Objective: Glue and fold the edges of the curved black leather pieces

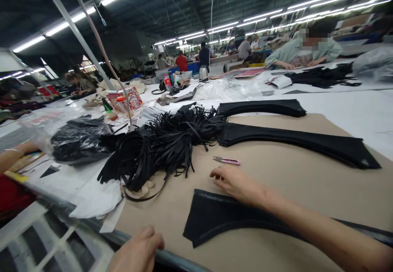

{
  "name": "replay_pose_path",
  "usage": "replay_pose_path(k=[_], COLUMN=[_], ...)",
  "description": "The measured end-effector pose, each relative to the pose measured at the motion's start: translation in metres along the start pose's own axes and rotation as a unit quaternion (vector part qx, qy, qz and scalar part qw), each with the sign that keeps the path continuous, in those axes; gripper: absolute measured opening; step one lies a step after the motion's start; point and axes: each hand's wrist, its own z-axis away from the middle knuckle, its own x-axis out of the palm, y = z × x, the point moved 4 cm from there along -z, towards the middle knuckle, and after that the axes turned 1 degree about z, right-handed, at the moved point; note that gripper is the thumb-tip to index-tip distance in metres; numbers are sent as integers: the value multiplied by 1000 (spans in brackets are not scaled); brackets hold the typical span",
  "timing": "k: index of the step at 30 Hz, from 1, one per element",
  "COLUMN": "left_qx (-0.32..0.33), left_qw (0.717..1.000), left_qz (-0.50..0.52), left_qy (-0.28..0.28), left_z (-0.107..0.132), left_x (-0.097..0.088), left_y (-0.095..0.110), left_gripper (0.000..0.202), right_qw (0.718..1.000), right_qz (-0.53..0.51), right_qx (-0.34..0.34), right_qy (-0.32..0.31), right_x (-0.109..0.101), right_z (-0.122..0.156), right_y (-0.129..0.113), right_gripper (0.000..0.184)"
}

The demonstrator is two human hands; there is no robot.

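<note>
My right hand [236, 184] lies flat on the brown paper, fingers stretched toward the left, its heel resting on a curved black fabric piece [215, 218]. A small pink thread snipper [227, 161] lies just beyond its fingertips, untouched. My left hand [138, 251] rests at the table's front edge on the metal rail [172, 257], fingers curled loosely with nothing visible in them. A heap of black strips [166, 141] lies to the left of the snipper.
Two long curved black pieces [307, 143] [260, 107] lie further back on the brown paper [291, 173]. A bag of black scraps [80, 139] sits at left. Another person's arm [14, 155] shows at far left. Other workers sit at tables behind.
</note>
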Motion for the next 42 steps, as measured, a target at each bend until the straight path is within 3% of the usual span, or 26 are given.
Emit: replay_pose_path(k=[2,4,7,12,16,20,31,38,42], left_qx=[59,106,156,160,170,186,276,319,382], left_qw=[994,984,980,985,985,981,958,939,897], left_qz=[29,67,48,8,-2,-7,-28,-66,-147], left_qy=[87,124,112,69,41,49,76,112,166], left_z=[-29,-60,-100,-129,-134,-134,-125,-118,-111], left_x=[-10,-12,-5,7,9,8,13,22,26], left_y=[32,59,84,84,79,79,75,68,68], left_gripper=[30,28,31,24,21,18,22,25,24], right_qw=[1000,1000,999,998,997,997,994,992,985], right_qz=[-7,-1,7,-1,-19,-46,-100,-18,54], right_qx=[-2,15,45,69,79,68,-38,-92,-129], right_qy=[-19,-22,-15,-6,-1,3,35,87,96], right_x=[9,16,22,28,31,30,42,45,49], right_z=[7,13,19,20,18,16,21,31,36], right_y=[-20,-31,-37,-34,-31,-27,-10,-18,-24], right_gripper=[19,17,18,19,19,15,19,15,12])
